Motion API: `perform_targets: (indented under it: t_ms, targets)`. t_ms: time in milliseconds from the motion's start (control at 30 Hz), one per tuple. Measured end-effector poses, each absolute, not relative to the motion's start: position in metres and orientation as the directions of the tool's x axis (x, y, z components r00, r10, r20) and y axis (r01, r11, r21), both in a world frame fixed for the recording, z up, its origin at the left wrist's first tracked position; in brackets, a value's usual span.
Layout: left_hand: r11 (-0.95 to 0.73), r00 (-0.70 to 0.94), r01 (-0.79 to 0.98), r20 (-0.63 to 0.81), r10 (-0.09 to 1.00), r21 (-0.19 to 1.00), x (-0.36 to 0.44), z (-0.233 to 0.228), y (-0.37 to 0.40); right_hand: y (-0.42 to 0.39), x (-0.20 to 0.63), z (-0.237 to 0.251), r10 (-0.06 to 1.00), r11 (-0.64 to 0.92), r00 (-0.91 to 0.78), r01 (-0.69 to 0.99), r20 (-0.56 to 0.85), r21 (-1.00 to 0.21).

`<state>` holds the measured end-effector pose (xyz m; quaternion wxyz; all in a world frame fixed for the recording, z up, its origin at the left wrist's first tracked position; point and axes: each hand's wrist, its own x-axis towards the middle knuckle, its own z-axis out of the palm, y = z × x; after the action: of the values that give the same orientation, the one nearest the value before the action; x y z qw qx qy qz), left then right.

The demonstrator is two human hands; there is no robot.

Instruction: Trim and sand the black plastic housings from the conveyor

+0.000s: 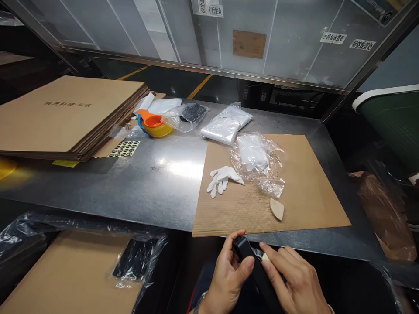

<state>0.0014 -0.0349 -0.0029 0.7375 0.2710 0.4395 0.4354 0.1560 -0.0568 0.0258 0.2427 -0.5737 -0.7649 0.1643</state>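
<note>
At the table's near edge, my left hand (227, 281) is closed around a long black object (262, 277) with a rounded end; its kind is not clear. Pinched in my right hand (294, 277) is a small off-white piece (265, 257), pressed against the black object beside a shiny bit. My right fingers partly hide it. Beyond both hands, a beige wedge-shaped pad (276, 209) lies on a flat cardboard sheet (314, 187). A white glove (222, 179) rests to its left, and a clear plastic bag with white contents (253, 152) lies behind.
Stacked cardboard (65, 115) covers the metal table's left side. Toward the back sit an orange and yellow tape dispenser (155, 124), a bagged black item (194, 112) and a pack of plastic bags (225, 124). A sticker sheet (124, 148) lies left. A plastic-lined box (75, 261) stands lower left.
</note>
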Motion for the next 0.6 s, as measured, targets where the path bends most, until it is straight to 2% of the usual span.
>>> perform_targets:
  t_ms: [233,367,467,600]
  targets:
    - [0.464,0.212,-0.389,-0.413,0.886,0.796,0.001,-0.009,-0.037,-0.057,0.155,0.02,0.954,0.297,-0.233,0.819,0.188,-0.491]
    - [0.462,0.261,-0.445,-0.383,0.886,0.767,0.003,-0.015,-0.041,-0.055,0.159,0.005,0.986,0.166,-0.132,0.868,0.106,-0.468]
    - [0.48,0.288,-0.467,-0.386,0.876,0.742,0.003,-0.016,-0.042,-0.052,0.164,-0.003,0.996,0.08,-0.091,0.832,0.009,-0.549]
    - [0.5,0.29,-0.466,-0.408,0.866,0.73,0.002,-0.016,-0.04,-0.049,0.166,0.003,0.992,0.028,-0.108,0.676,-0.061,-0.737]
